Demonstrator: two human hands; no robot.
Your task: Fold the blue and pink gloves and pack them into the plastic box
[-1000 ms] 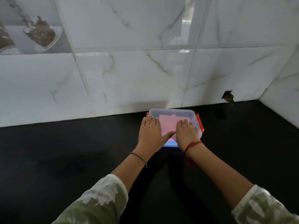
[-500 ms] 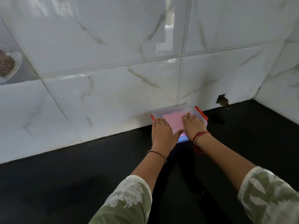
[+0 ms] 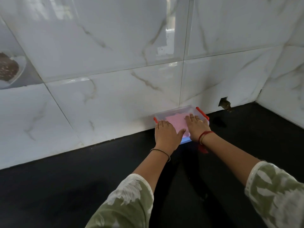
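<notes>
A clear plastic box (image 3: 174, 112) with red side clips and its lid on sits on the black counter, its far edge against the marble wall. Through the lid shows the folded pink glove (image 3: 176, 121); a strip of blue glove (image 3: 185, 140) shows at the box's near edge. My left hand (image 3: 167, 134) lies flat on the left part of the lid, fingers spread. Flat on the right part of the lid rests my right hand (image 3: 196, 127), fingers pointing at the wall. Neither hand grips anything.
The black counter (image 3: 82, 186) stretches left and toward me. White marble tiles (image 3: 115, 96) rise behind the box, and a side wall (image 3: 287, 96) closes the corner at right. A broken hole (image 3: 224, 104) marks the wall right of the box.
The box has slid away from me up to the wall under both flat hands. The view has swung to the left and upward.
</notes>
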